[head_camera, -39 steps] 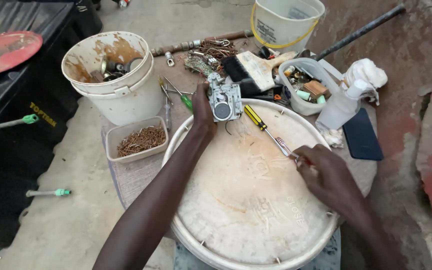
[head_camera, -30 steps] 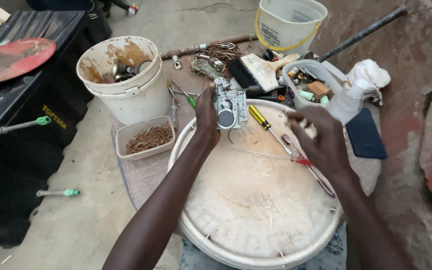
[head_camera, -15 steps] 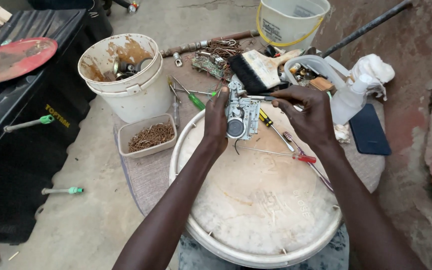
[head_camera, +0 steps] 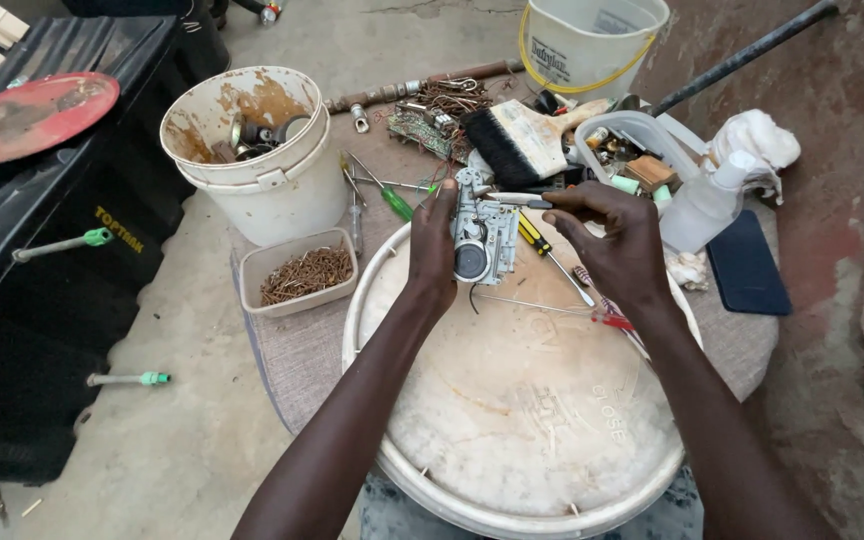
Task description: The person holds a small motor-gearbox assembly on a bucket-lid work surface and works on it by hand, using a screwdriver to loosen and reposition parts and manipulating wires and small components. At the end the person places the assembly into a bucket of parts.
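Fingers (head_camera: 449, 205) grip metal mechanism (head_camera: 480, 232) beside scrap-filled bucket (head_camera: 252, 150).

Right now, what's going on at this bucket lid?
A person's left hand holds a small grey metal mechanism upright over the round white lid. The right hand brings a thin tool to its top. A yellow-handled screwdriver lies on the lid behind it.
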